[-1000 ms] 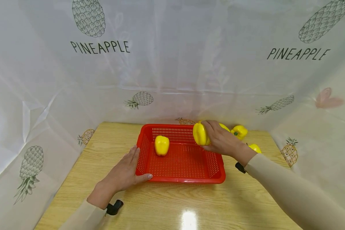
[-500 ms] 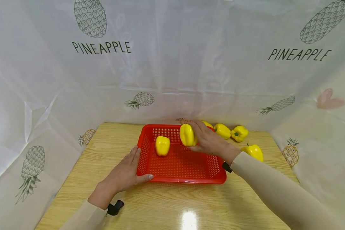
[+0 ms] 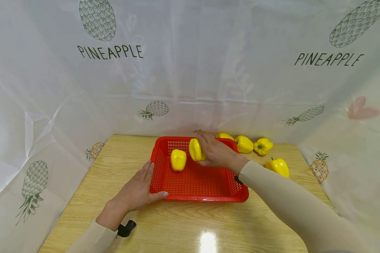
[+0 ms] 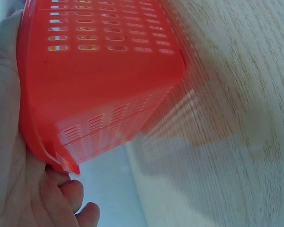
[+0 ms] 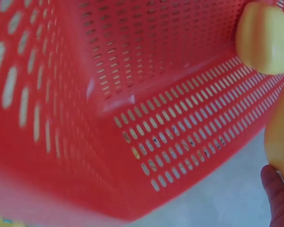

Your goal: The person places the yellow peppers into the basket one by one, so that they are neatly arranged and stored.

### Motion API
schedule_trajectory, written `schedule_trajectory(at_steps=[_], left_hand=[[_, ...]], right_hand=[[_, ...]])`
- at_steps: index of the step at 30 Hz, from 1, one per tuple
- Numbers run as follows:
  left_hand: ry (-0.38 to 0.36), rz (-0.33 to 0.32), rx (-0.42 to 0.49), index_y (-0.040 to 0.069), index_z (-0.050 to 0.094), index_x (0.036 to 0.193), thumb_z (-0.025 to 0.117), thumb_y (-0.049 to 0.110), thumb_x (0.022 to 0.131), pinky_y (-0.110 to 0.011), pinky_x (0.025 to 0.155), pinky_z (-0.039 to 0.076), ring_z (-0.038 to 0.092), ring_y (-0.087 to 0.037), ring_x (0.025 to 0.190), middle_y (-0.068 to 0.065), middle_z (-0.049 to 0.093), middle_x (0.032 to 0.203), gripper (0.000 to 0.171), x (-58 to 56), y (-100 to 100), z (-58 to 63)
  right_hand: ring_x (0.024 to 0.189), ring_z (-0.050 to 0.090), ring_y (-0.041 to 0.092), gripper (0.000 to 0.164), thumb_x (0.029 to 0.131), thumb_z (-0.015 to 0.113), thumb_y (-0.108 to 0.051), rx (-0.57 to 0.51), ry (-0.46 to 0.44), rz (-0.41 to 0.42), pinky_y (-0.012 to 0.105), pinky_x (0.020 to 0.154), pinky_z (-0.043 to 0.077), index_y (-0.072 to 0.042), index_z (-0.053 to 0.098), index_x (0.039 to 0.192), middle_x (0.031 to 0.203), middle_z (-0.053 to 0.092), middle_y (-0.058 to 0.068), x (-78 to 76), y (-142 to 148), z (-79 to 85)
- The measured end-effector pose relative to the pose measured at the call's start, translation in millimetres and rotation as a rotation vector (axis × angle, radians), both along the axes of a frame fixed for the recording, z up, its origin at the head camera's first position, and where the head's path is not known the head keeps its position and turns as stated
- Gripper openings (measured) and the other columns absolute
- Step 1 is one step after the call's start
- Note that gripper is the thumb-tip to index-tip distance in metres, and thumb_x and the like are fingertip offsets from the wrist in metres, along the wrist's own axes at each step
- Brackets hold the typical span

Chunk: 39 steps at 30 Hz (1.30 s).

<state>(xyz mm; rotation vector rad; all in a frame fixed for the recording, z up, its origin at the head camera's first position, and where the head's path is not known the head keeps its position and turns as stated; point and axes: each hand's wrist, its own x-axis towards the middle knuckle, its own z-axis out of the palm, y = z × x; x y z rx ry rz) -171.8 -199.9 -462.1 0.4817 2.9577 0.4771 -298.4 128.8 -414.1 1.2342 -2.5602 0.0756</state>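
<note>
A red perforated plastic basket stands on the wooden table. My left hand rests against its near-left corner, fingers along the left rim and thumb on the front rim. In the left wrist view, the palm lies against the basket's outer corner. My right hand grips a yellow bell pepper above the basket, near the back wall. Left of it, another yellow bell pepper sits inside the basket. In the right wrist view, the gripped pepper shows at the right edge beside my thumb.
Behind the basket's right corner, yellow bell peppers lie in a row along the table's back. One more yellow pepper lies to the right, partly behind my right sleeve. A pineapple-print sheet surrounds the table at the back and sides.
My right hand has carried the gripped pepper leftward over the basket, toward the pepper inside. Peppers at the back right have come into fuller view. My left hand has stayed in place.
</note>
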Motion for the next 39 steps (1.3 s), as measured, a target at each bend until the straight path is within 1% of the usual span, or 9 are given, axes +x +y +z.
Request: schedule_trajectory(at_steps=[5, 10, 12, 16, 19, 23, 27, 29, 39], left_hand=[[-0.003, 0.002, 0.006, -0.005, 0.013, 0.166, 0.057, 0.087, 0.085, -0.06, 0.127, 0.03, 0.022, -0.046, 0.16, -0.025, 0.012, 0.175, 0.13, 0.7, -0.5, -0.5], [-0.007, 0.0, 0.028, -0.006, 0.015, 0.166, 0.055, 0.089, 0.085, -0.059, 0.127, 0.029, 0.023, -0.046, 0.16, -0.026, 0.012, 0.175, 0.131, 1.7, 0.6, -0.1], [-0.007, -0.001, 0.03, -0.006, 0.015, 0.166, 0.054, 0.09, 0.085, -0.059, 0.127, 0.029, 0.023, -0.046, 0.16, -0.025, 0.011, 0.175, 0.132, 1.8, 1.1, 0.2], [-0.009, 0.0, 0.02, -0.005, 0.014, 0.166, 0.053, 0.09, 0.084, -0.059, 0.127, 0.03, 0.024, -0.046, 0.16, -0.024, 0.011, 0.176, 0.132, 1.6, 1.7, 1.0], [-0.008, 0.0, 0.016, -0.005, 0.015, 0.166, 0.055, 0.09, 0.085, -0.059, 0.127, 0.03, 0.023, -0.045, 0.16, -0.024, 0.011, 0.176, 0.131, 1.6, 2.1, 2.0], [-0.003, -0.002, 0.02, -0.006, 0.015, 0.166, 0.056, 0.089, 0.085, -0.058, 0.127, 0.029, 0.024, -0.045, 0.16, -0.024, 0.012, 0.175, 0.131, 2.0, 2.4, 2.6], [0.0, -0.007, 0.022, -0.006, 0.015, 0.166, 0.055, 0.089, 0.085, -0.058, 0.128, 0.029, 0.023, -0.044, 0.16, -0.024, 0.011, 0.175, 0.131, 1.7, 1.7, 1.6], [0.002, -0.009, 0.02, -0.006, 0.014, 0.166, 0.055, 0.089, 0.085, -0.058, 0.128, 0.028, 0.023, -0.044, 0.16, -0.024, 0.011, 0.176, 0.131, 1.4, 1.2, 1.3], [-0.003, -0.001, 0.019, -0.006, 0.015, 0.166, 0.055, 0.088, 0.085, -0.058, 0.128, 0.029, 0.023, -0.044, 0.16, -0.024, 0.012, 0.175, 0.13, 1.2, 0.4, 1.5]], right_hand=[[0.135, 0.051, 0.038, 0.094, 0.09, 0.081, -0.046, 0.115, -0.097, -0.082, 0.046, 0.114, 0.051, 0.003, 0.033, 0.154, 0.146, 0.047, 0.022, -4.4, -8.4, -12.4], [0.125, 0.052, 0.036, 0.09, 0.089, 0.083, -0.045, 0.167, -0.156, -0.128, 0.043, 0.113, 0.051, 0.002, 0.035, 0.149, 0.139, 0.047, 0.02, -6.4, -11.7, -29.1], [0.125, 0.052, 0.036, 0.091, 0.09, 0.082, -0.047, 0.191, -0.158, -0.137, 0.044, 0.114, 0.05, 0.004, 0.036, 0.149, 0.139, 0.047, 0.02, -6.1, -11.9, -35.5], [0.137, 0.05, 0.039, 0.094, 0.092, 0.078, -0.051, 0.246, -0.156, -0.15, 0.049, 0.123, 0.04, 0.007, 0.034, 0.152, 0.145, 0.047, 0.024, -4.0, -12.2, -45.7], [0.141, 0.049, 0.04, 0.096, 0.093, 0.076, -0.053, 0.275, -0.14, -0.15, 0.051, 0.126, 0.036, 0.008, 0.034, 0.153, 0.146, 0.048, 0.026, -3.0, -13.1, -50.6], [0.132, 0.052, 0.037, 0.094, 0.093, 0.074, -0.057, 0.305, -0.086, -0.148, 0.048, 0.123, 0.041, 0.008, 0.037, 0.15, 0.139, 0.051, 0.024, -3.6, -13.8, -56.0], [0.115, 0.052, 0.031, 0.086, 0.092, 0.074, -0.057, 0.288, -0.076, -0.16, 0.041, 0.112, 0.049, 0.004, 0.041, 0.144, 0.126, 0.052, 0.018, -5.6, -13.2, -61.6], [0.112, 0.051, 0.03, 0.084, 0.092, 0.075, -0.056, 0.271, -0.088, -0.168, 0.04, 0.109, 0.05, 0.003, 0.042, 0.142, 0.123, 0.052, 0.017, -6.3, -12.8, -63.9], [0.116, 0.051, 0.031, 0.087, 0.092, 0.076, -0.054, 0.247, -0.117, -0.178, 0.041, 0.113, 0.049, 0.004, 0.039, 0.146, 0.129, 0.052, 0.018, -8.2, -13.7, -69.5]])
